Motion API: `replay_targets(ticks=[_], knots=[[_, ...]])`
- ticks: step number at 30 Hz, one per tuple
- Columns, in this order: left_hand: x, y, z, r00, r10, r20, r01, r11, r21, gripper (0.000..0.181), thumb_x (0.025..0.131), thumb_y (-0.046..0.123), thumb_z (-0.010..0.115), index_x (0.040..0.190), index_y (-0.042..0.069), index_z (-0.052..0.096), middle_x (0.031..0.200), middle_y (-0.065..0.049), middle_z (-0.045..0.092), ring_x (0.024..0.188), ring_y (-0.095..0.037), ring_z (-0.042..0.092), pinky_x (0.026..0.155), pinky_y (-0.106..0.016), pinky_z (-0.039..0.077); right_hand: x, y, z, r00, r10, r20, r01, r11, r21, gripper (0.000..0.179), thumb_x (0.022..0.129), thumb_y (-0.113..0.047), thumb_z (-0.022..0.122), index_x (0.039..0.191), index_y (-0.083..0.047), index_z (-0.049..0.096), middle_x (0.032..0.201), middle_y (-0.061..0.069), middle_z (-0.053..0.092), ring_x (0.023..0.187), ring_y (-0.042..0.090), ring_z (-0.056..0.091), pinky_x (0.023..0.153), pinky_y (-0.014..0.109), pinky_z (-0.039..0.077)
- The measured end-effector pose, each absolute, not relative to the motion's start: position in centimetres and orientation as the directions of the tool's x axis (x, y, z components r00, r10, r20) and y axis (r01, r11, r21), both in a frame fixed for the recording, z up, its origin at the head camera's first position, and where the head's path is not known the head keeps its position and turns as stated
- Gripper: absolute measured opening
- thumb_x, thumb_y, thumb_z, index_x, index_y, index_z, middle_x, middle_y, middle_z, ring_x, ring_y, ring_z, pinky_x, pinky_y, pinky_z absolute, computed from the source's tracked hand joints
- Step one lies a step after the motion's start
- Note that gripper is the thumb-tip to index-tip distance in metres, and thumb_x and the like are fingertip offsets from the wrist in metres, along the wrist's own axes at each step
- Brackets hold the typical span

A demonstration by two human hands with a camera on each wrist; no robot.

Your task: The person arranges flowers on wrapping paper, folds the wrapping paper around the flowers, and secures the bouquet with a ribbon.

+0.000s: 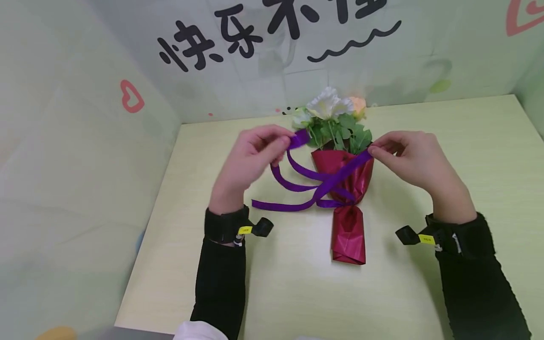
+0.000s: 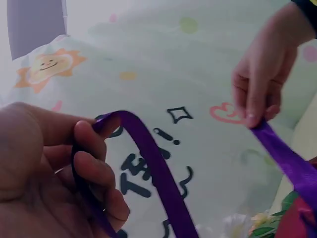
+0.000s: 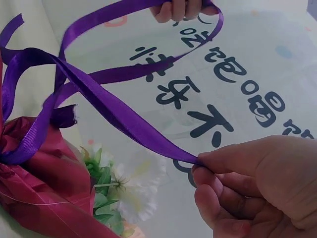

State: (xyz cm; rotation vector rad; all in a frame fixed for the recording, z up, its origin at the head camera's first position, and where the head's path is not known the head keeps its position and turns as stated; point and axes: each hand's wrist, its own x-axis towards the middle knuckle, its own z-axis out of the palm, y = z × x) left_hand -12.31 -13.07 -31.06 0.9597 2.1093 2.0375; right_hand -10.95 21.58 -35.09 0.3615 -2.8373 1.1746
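A bouquet wrapped in shiny dark red paper [image 1: 348, 241] lies on the table, its white and peach flowers [image 1: 329, 104] pointing to the back. Purple ribbon [image 1: 340, 175] runs round the narrow waist of the wrap and spreads in loops to the left. My left hand [image 1: 259, 156] pinches one bend of ribbon between thumb and fingers, left of the green leaves. On the other side, my right hand [image 1: 410, 153] pinches a ribbon stretch near the wrap's upper right edge. In the right wrist view the ribbon [image 3: 119, 119] runs taut to the thumb and forefinger [image 3: 213, 161]. One loose end lies to the left.
The pale wooden table [image 1: 178, 264] stands against a printed wall covering [image 1: 238, 89] with black characters and hearts. Black bands [image 1: 225, 224] with small cameras circle both wrists.
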Motion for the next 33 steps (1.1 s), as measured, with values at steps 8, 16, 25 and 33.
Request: replay_targets(ticks=[8,16,25,33], knots=[[-10.2,-5.2,-34.0,-0.370,0.921,0.121,0.452,0.065,0.889,0.017,0.110,0.007,0.065,0.121,0.001,0.076,0.092,-0.006,0.068,0.079,-0.016,0.062,0.075,-0.028,0.053,-11.0,21.0,-35.2,-0.968,-0.178,0.175,-0.248,0.603,-0.758,0.021,0.103,-0.024,0.079,0.112,-0.005,0.082,0.096,0.012,0.080,0.074,-0.001,0.064,0.065,0.017,0.048],[-8.7,-2.4,-35.1,-0.264,0.960,-0.097,0.579,0.238,0.780,0.018,0.113,0.008,0.059,0.122,0.007,0.074,0.103,-0.002,0.072,0.074,-0.010,0.063,0.076,-0.021,0.052,-11.1,20.9,-35.3,-0.968,-0.187,0.165,-0.244,0.579,-0.778,0.020,0.103,-0.022,0.079,0.112,-0.005,0.082,0.095,0.011,0.080,0.074,0.000,0.066,0.065,0.018,0.049],[-11.2,-4.5,-35.4,-0.642,0.767,-0.015,0.586,0.503,0.634,0.011,0.107,0.019,0.073,0.112,0.010,0.076,0.092,0.004,0.074,0.079,-0.006,0.067,0.075,-0.020,0.052,-11.2,20.8,-35.5,-0.961,-0.242,0.134,-0.256,0.600,-0.758,0.018,0.104,-0.024,0.079,0.113,-0.009,0.083,0.096,0.009,0.079,0.076,0.010,0.066,0.064,0.023,0.049],[-13.3,-6.8,-35.8,-0.746,0.665,0.040,0.535,0.562,0.631,0.034,0.105,0.029,0.077,0.133,0.008,0.076,0.090,0.003,0.070,0.078,-0.014,0.062,0.069,-0.028,0.049,-11.0,20.3,-35.9,-0.870,-0.420,0.258,-0.458,0.496,-0.737,0.012,0.099,-0.008,0.082,0.108,-0.015,0.085,0.091,-0.004,0.079,0.074,0.013,0.060,0.067,0.022,0.047]])
